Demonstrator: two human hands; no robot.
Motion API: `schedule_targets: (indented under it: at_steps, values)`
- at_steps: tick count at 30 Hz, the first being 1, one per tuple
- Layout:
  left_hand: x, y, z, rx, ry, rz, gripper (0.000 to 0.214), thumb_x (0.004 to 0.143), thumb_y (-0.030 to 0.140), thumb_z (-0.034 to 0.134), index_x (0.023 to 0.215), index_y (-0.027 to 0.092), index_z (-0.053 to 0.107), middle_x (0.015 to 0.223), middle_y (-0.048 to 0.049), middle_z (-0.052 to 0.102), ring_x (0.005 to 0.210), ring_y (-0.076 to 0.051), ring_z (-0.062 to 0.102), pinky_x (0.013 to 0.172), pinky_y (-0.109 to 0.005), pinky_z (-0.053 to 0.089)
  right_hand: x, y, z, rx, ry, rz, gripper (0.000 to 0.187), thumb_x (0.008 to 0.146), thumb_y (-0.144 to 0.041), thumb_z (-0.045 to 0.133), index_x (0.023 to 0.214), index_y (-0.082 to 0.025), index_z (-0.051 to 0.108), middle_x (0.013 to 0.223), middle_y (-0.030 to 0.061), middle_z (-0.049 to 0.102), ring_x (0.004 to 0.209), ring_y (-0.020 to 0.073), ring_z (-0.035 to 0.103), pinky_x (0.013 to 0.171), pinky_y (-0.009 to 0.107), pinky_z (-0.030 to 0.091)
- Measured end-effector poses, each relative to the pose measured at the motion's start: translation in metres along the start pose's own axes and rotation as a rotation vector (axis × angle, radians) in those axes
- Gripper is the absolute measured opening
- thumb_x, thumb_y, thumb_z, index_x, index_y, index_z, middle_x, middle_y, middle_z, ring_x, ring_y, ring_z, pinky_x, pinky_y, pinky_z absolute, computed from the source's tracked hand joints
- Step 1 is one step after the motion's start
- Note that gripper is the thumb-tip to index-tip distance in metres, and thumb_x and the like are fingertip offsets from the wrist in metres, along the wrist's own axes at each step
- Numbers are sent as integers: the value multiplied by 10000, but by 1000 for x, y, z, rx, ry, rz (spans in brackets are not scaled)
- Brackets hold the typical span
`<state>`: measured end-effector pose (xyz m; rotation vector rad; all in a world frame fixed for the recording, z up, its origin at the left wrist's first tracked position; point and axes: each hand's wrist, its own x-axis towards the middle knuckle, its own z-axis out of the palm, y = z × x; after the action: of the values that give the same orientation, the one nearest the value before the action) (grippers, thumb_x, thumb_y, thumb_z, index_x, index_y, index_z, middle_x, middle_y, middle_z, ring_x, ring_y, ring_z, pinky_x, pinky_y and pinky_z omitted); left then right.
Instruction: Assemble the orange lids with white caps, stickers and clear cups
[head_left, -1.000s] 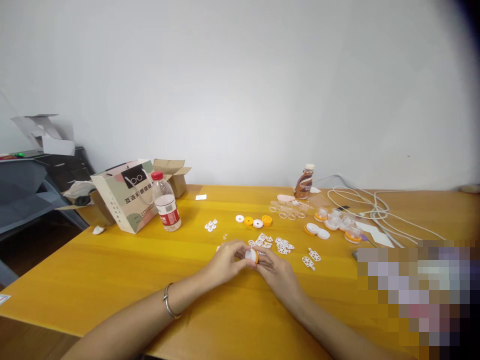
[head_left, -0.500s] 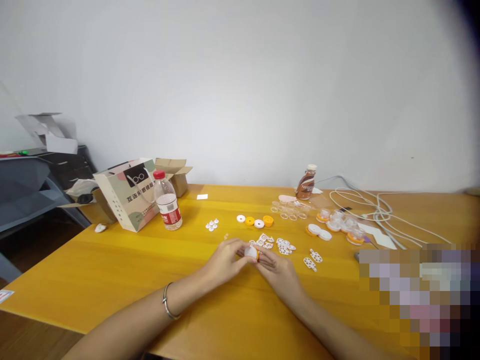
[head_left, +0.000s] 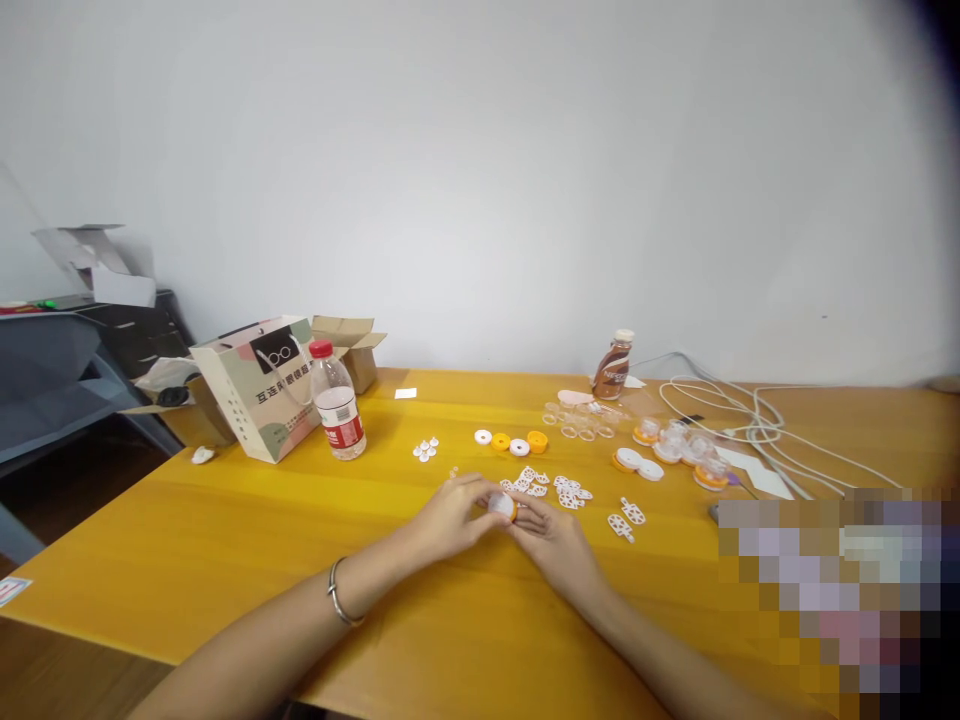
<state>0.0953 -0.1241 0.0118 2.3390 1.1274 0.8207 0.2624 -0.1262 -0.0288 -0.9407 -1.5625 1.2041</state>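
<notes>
Between my two hands is a small round case (head_left: 502, 506), white on its face with an orange rim. My left hand (head_left: 455, 517) grips it from the left, thumb on the near edge. From the right, my right hand (head_left: 553, 540) has its fingers closed on the rim. Just beyond lie several white openwork plastic pieces (head_left: 573, 492), with two more pieces (head_left: 625, 520) to the right. Farther back is a row of white and orange round parts (head_left: 519, 447). Several small white pegs (head_left: 426, 449) lie left of it.
A water bottle (head_left: 338, 405) and a paper bag (head_left: 262, 395) stand at the left, a cardboard box (head_left: 352, 355) behind. Clear rings (head_left: 585, 422), a brown bottle (head_left: 613, 366), assembled round pieces (head_left: 679, 443) and white cables (head_left: 757, 420) occupy the right side.
Both hands stay on the round case, almost in the same place. The case's white face looks slightly turned. Nothing else on the table has moved.
</notes>
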Motion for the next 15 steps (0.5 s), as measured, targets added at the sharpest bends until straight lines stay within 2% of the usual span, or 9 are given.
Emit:
schedule_targets:
  at_steps: [6, 10, 15]
  values:
    - [5, -7, 4, -221, 20, -132, 263, 754, 338, 550, 901, 131, 617, 859, -57, 639, 755, -146, 587, 678, -226, 455, 4, 2, -1, 27, 49, 70, 324, 611, -260, 687, 907, -188, 576, 805, 41, 698, 782, 197, 658, 804, 370, 505]
    - [5, -7, 3, -228, 27, -118, 277, 731, 338, 582, 901, 122, 615, 851, -63, 634, 745, -143, 588, 676, -227, 462, 3, 2, -2, 21, 44, 52, 311, 616, -257, 684, 902, -193, 579, 806, 39, 697, 777, 192, 657, 795, 358, 508]
    - [3, -3, 2, -122, -4, -52, 251, 746, 312, 578, 936, 150, 607, 861, -55, 623, 765, -142, 574, 712, -244, 461, 0, 0, -2, 13, 12, 30, 273, 669, -301, 645, 922, -212, 589, 824, 35, 697, 782, 193, 656, 788, 365, 512]
